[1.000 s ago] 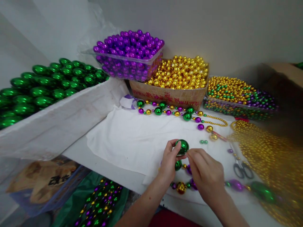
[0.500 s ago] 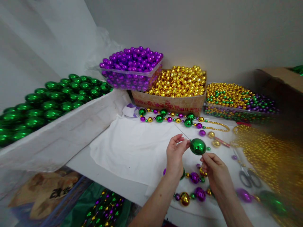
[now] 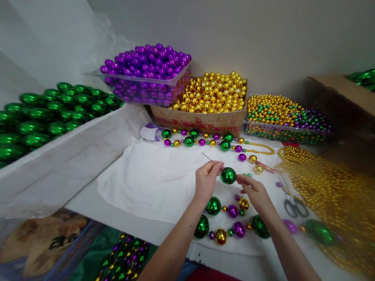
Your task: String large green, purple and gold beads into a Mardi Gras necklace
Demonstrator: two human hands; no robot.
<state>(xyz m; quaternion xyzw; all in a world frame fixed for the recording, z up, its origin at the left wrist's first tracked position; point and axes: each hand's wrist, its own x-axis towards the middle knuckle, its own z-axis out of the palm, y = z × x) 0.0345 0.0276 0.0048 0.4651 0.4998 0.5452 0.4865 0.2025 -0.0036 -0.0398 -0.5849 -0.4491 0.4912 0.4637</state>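
Right hand (image 3: pixel 256 191) has shifted from the lower edge of a big, glossy metallic-green round ball (image 3: pixel 228 175) to its right side.
Left hand (image 3: pixel 205 179) now bunched tighter than half a second ago: thumb and fingers pinched shut on a thin, dark, straight needle (image 3: pixel 208 157), its free end slanting up and left. Right hand partly open, fingers loosely bent, tips at the ball's right edge; cannot tell whether they grip it. Ball sits between the hands, over a rumpled white cloth (image 3: pixel 131 179) on the pale bench (image 3: pixel 88 203). Its skin is mirror-smooth, deep green, with bright highlights and darker reflections. Nearer the body, a strand of shiny green, gold and purple round beads (image 3: pixel 239 229) lies on the cloth.
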